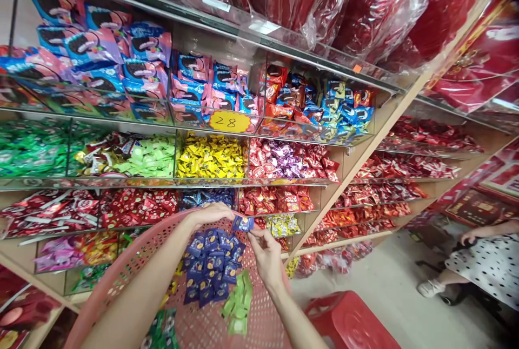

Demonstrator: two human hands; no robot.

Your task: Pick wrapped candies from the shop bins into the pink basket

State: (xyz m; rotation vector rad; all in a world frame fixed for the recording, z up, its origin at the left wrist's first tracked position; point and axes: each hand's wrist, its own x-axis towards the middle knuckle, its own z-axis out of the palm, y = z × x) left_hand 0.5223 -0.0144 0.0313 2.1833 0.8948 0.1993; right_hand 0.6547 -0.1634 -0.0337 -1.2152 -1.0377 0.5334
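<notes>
Right hand (pixel 266 256) closed, thumb and fingers pinching one navy candy packet (pixel 243 223) above pink perforated basket (pixel 200 327). Left hand (pixel 211 215) loosely curled at packet's left edge. Light-green packets (pixel 239 301) lie near navy pile (pixel 213 265).

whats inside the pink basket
Dark blue packets lie in a pile, with light green packets beside them, darker green ones nearer the wearer and some yellow ones. The left forearm covers part of the basket; anything beneath it cannot be seen.
</notes>
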